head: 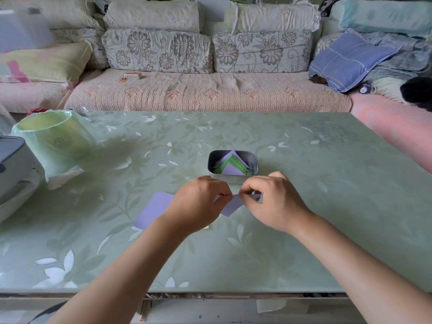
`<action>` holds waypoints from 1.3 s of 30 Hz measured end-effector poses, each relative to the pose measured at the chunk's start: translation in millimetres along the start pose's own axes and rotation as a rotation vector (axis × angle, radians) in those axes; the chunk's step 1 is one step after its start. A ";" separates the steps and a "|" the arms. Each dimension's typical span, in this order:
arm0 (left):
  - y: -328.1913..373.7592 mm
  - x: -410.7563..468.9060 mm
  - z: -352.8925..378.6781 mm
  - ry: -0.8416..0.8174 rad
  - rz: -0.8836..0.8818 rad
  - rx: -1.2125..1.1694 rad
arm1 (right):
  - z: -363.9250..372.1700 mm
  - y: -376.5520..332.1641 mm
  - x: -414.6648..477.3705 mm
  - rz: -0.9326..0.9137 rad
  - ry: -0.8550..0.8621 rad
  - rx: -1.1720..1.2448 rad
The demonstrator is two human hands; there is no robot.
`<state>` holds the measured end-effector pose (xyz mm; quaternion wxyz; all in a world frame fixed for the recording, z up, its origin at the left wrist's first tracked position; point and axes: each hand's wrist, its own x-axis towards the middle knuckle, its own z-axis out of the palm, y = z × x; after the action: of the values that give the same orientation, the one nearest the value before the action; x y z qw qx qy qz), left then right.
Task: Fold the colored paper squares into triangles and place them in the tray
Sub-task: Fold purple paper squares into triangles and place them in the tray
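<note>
Both forearms reach in from 6 o'clock and meet over the middle of the glass-topped table (304, 183). The left hand (201, 202) and right hand (273, 202) each pinch the purple paper square (233, 205) between thumb and curled fingertips at its upper edge. It is held just above the tabletop with a loose corner hanging toward 6 o'clock.

The metal tray (211, 160) stands just beyond the hands at 12 o'clock and already holds folded triangles (230, 166), green and purple. A second purple sheet (152, 211) lies flat at 8 o'clock of the left hand, partly under the wrist. A bag-lined bin (53, 134) stands well off at 10 o'clock.

The paper looks very light and thin: it should crease easily and crumple under a hard squeeze. The smooth tabletop may let it slide. Holding it at opposite corners, with a finger run along the fold, looks best.
</note>
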<state>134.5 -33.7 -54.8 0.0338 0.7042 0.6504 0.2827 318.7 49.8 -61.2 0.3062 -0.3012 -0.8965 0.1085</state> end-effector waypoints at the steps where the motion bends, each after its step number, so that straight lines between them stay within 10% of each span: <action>1: -1.1 0.2 -2.7 -0.007 -0.020 0.012 | -1.3 2.2 0.3 0.015 -0.002 -0.010; 10: -12.0 0.1 -14.2 -0.030 -0.231 0.022 | -7.6 10.5 1.7 0.162 0.013 -0.070; 17: 6.1 4.6 -4.0 0.047 -0.465 -0.560 | 1.4 -0.7 1.6 0.428 -0.197 0.325; 23: 5.6 4.2 -0.9 -0.156 -0.524 -0.536 | 2.1 2.0 4.9 0.504 -0.109 0.547; 39: -0.3 7.8 -5.0 -0.211 -0.701 -0.889 | -3.4 10.0 -1.1 0.096 -0.129 0.220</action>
<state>132.0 -28.0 -48.0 0.4832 0.3888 0.6568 0.4289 326.3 57.2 -62.8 0.2734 -0.3007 -0.8816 0.2399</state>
